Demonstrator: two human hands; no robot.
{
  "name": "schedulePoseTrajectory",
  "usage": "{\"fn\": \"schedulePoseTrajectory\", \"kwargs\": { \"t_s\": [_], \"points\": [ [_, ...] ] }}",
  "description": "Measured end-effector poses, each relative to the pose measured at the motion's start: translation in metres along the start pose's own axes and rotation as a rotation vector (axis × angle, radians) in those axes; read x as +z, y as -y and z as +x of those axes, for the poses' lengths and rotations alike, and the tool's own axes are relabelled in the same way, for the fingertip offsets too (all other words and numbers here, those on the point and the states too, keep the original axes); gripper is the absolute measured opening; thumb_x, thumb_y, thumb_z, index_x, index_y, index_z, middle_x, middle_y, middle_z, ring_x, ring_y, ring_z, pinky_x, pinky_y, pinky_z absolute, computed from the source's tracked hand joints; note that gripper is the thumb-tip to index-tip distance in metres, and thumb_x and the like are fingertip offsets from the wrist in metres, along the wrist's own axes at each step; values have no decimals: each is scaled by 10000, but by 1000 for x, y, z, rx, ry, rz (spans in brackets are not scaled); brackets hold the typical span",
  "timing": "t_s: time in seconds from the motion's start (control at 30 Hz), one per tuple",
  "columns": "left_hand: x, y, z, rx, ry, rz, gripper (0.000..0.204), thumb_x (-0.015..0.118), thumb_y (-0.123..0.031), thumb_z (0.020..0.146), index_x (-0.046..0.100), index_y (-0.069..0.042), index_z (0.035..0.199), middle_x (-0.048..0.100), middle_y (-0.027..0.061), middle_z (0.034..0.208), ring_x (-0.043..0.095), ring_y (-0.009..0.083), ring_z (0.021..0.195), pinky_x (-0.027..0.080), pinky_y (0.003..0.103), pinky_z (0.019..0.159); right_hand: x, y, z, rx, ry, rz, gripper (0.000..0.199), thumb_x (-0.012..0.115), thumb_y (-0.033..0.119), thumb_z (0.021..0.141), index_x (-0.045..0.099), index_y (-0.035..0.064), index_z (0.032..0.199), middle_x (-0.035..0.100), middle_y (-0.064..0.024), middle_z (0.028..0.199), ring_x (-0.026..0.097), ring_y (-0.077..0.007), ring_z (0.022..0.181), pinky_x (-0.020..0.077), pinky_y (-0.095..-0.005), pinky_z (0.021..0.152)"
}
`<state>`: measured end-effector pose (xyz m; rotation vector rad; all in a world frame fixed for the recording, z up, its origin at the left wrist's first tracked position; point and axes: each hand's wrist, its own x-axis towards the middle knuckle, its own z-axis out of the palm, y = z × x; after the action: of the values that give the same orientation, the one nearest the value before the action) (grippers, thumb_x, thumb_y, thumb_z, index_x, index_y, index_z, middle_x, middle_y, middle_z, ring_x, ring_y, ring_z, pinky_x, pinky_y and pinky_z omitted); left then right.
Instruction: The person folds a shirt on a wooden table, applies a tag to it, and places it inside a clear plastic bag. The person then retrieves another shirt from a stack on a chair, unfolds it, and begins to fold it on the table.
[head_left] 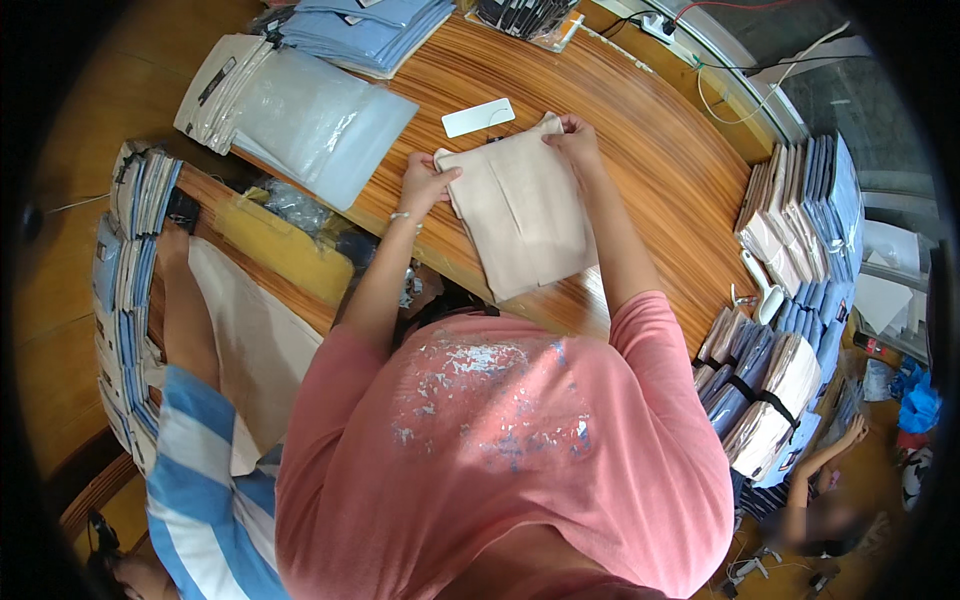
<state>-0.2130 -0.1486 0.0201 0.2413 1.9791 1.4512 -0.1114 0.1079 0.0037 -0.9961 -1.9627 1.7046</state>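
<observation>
A folded beige garment [525, 220] lies on the wood-grain table in front of me, its lower end close to my body. My left hand [428, 186] pinches its far left corner between thumb and fingers. At the far right corner, my right hand [576, 143] grips the fabric the same way. A crease runs down the middle of the cloth. Just beyond its far edge lies a white hang tag [478, 117], with a small dark piece partly showing beside the cloth.
Clear plastic bags [330, 130] and stacked blue garments [370, 35] sit at the far left. Bundled garments [770, 400] and a white handled object [766, 290] line the right side. A co-worker's striped sleeve [195, 440] and beige cloth [250, 340] are at left; another person sits lower right.
</observation>
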Motion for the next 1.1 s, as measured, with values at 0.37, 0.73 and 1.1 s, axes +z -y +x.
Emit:
{"fn": "schedulePoseTrajectory", "kwargs": {
  "t_s": [0.37,0.73,1.1],
  "points": [
    [-15,11,49,184,122,190,298,696,-209,781,546,-10,945,645,75,778,618,155,716,478,244,603,-19,-4,2,39,76,-88,242,733,71,654,600,25,851,672,-89,812,624,-156,717,470,-308,611],
    [49,-159,-137,860,404,311,226,595,49,783,617,-7,1001,671,108,984,633,164,914,483,265,801,-181,126,-286,-316,-256,-85,240,682,-30,653,712,68,871,611,-61,996,555,-167,985,416,-278,872],
    [52,19,-133,452,952,592,357,550,53,707,575,-15,1056,575,112,1121,545,231,1074,466,337,840,-107,-46,-394,-4,-327,-603,259,612,-65,681,695,70,886,527,-60,972,489,-180,938,405,-285,832]
  ]
}}
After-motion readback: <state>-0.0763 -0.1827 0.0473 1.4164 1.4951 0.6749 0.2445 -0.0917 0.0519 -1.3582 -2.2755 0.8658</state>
